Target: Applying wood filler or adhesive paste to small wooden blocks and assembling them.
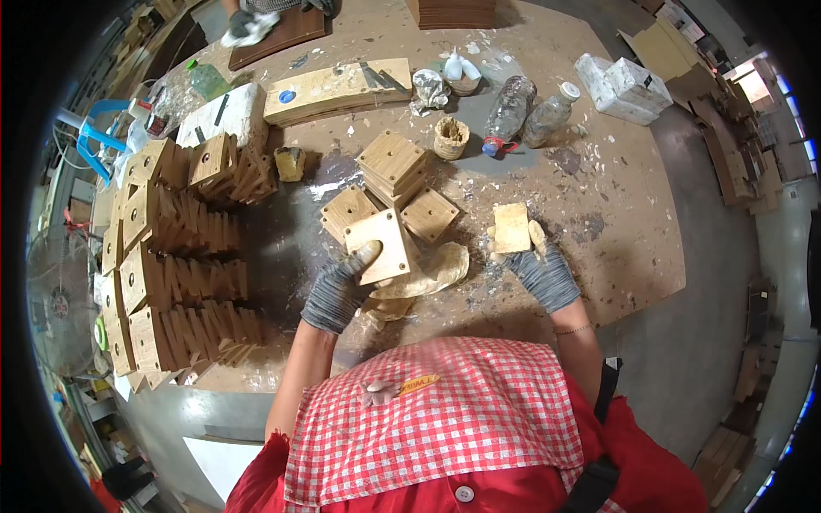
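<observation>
My left hand (335,295), in a grey glove with a pale fingertip coating, grips a square wooden plate (379,244) with small holes near its corners. The thumb lies across its face. In my right hand (546,275), gloved alike, sits a small pale-yellow rectangular pad (511,227), held up by its edges; its exact kind is unclear. Just beyond the left hand stands a stack of similar square plates (392,158), with a plate on its left (349,209) and another on its right (430,214). A crumpled yellowish sheet (436,272) lies under the held plate.
Rows of stacked wooden plates (184,265) fill the table's left side. Plastic bottles (510,107), a crusted cup (451,138) and long boards (338,92) stand farther back. White blocks (624,88) sit at the back right. Another person's gloved hand (243,23) wipes a brown panel.
</observation>
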`<action>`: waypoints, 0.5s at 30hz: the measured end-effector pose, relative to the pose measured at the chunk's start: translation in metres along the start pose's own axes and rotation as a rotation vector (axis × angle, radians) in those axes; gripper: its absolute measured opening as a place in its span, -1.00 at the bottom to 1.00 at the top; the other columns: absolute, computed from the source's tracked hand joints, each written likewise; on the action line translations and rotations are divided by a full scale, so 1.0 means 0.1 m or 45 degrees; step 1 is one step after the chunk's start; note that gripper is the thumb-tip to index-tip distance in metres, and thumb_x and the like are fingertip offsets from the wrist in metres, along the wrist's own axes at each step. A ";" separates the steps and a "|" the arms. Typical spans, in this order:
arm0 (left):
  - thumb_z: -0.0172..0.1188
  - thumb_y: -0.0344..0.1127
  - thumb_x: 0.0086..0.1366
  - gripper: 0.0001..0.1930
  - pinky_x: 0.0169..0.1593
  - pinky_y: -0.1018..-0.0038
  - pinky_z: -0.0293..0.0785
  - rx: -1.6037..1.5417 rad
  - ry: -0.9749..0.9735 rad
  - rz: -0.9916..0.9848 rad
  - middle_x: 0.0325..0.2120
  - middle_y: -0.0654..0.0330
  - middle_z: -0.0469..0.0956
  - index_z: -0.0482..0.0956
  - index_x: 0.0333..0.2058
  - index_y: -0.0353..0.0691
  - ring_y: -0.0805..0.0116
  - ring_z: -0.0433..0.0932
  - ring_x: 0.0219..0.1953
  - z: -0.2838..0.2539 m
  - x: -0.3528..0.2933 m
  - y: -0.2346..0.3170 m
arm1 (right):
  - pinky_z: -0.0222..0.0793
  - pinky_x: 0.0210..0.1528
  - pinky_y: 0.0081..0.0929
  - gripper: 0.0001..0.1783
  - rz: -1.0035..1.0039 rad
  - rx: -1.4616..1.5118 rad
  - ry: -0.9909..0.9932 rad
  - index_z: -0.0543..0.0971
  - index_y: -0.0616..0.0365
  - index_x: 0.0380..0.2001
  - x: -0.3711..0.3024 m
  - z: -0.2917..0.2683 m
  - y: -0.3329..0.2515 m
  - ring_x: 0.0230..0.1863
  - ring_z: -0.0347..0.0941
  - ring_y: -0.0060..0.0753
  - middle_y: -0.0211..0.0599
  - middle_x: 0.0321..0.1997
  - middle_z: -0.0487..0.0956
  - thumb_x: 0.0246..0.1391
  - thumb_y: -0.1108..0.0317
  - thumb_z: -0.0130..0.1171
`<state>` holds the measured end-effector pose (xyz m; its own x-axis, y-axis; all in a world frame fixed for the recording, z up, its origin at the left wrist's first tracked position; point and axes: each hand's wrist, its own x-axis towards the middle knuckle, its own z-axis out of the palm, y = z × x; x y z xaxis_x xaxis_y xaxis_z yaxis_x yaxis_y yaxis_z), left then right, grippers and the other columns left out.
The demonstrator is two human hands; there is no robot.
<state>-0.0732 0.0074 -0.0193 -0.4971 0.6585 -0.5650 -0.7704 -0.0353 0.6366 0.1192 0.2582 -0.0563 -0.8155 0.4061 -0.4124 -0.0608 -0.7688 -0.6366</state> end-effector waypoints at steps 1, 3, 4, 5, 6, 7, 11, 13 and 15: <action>0.31 -0.20 0.08 -0.56 -0.32 0.50 0.53 0.019 0.021 -0.071 -0.33 0.19 0.57 0.46 -0.10 -0.28 0.38 0.57 -0.35 -0.03 0.01 -0.05 | 0.47 -0.03 -0.25 -0.41 0.085 0.138 -0.251 0.23 0.33 0.13 -0.03 0.09 -0.03 -0.03 0.45 -0.09 0.07 0.02 0.42 0.22 0.06 -0.11; 0.35 -0.27 0.04 -0.52 -0.12 0.49 0.48 -0.018 -0.064 -0.137 -0.29 0.16 0.57 0.44 -0.08 -0.33 0.34 0.56 -0.25 0.04 0.00 -0.07 | 0.47 -0.03 -0.21 -0.35 0.118 0.144 -0.274 0.16 0.32 0.17 -0.07 0.23 -0.03 -0.03 0.44 -0.02 0.12 0.06 0.38 0.23 -0.01 -0.17; 0.36 -0.23 0.01 -0.53 -0.09 0.48 0.45 0.004 -0.092 -0.084 -0.31 0.16 0.57 0.48 -0.12 -0.32 0.35 0.55 -0.23 0.12 -0.05 -0.07 | 0.47 -0.03 -0.22 -0.36 0.111 0.152 -0.324 0.17 0.33 0.17 -0.09 0.35 -0.01 -0.03 0.44 -0.05 0.10 0.05 0.39 0.23 0.02 -0.15; 0.35 -0.19 0.03 -0.55 -0.12 0.51 0.45 0.091 -0.119 0.000 -0.34 0.16 0.57 0.49 -0.14 -0.31 0.39 0.55 -0.27 0.08 0.02 -0.16 | 0.47 -0.03 -0.23 -0.38 0.105 0.162 -0.375 0.18 0.33 0.16 -0.11 0.46 0.00 -0.03 0.45 -0.08 0.09 0.05 0.40 0.23 0.04 -0.14; 0.34 -0.19 0.05 -0.55 -0.14 0.52 0.45 0.309 -0.010 -0.101 -0.34 0.17 0.57 0.48 -0.13 -0.30 0.41 0.54 -0.29 0.11 0.00 -0.13 | 0.44 0.01 -0.31 -0.45 0.010 -0.163 -0.269 0.24 0.36 0.12 -0.13 0.54 0.03 -0.03 0.45 -0.18 0.00 0.04 0.43 0.22 0.14 -0.09; 0.33 -0.18 0.06 -0.55 -0.15 0.52 0.45 0.525 0.102 -0.205 -0.35 0.17 0.57 0.46 -0.12 -0.30 0.44 0.54 -0.31 0.15 -0.04 -0.10 | 0.44 0.01 -0.31 -0.45 0.015 -0.159 -0.280 0.24 0.36 0.12 -0.13 0.50 0.09 -0.03 0.45 -0.18 0.00 0.04 0.43 0.22 0.14 -0.09; 0.25 -0.29 0.14 -0.54 -0.14 0.49 0.48 0.363 -0.034 0.359 -0.22 0.15 0.53 0.37 -0.01 -0.31 0.40 0.51 -0.20 0.30 -0.03 -0.26 | 0.27 0.12 -0.53 -0.52 -0.391 -0.876 -0.143 0.45 0.18 0.02 -0.10 0.54 0.24 0.04 0.38 -0.36 -0.20 0.01 0.46 0.04 0.21 0.20; 0.23 -0.33 0.16 -0.53 -0.09 0.49 0.45 0.362 -0.068 0.385 -0.17 0.14 0.50 0.34 0.02 -0.32 0.40 0.49 -0.15 0.35 -0.06 -0.24 | 0.26 0.11 -0.53 -0.46 -0.711 -1.011 -0.142 0.48 0.10 0.00 -0.20 1.14 0.13 0.06 0.34 -0.39 -0.28 -0.02 0.43 -0.10 0.22 0.32; 0.20 -0.37 0.17 -0.53 -0.05 0.49 0.43 0.364 -0.106 0.421 -0.12 0.14 0.47 0.31 0.04 -0.33 0.40 0.46 -0.10 0.37 -0.08 -0.25 | 0.28 0.08 -0.44 -0.42 -0.824 -1.330 -0.146 0.48 0.15 -0.01 -0.20 1.27 0.13 0.01 0.35 -0.31 -0.25 -0.05 0.41 -0.15 0.22 0.35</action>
<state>-0.0352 0.0311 -0.0114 -0.6554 0.7055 -0.2696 -0.4278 -0.0526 0.9023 0.0616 0.1774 0.0265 -0.8552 0.4790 0.1981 -0.0258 0.3424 -0.9392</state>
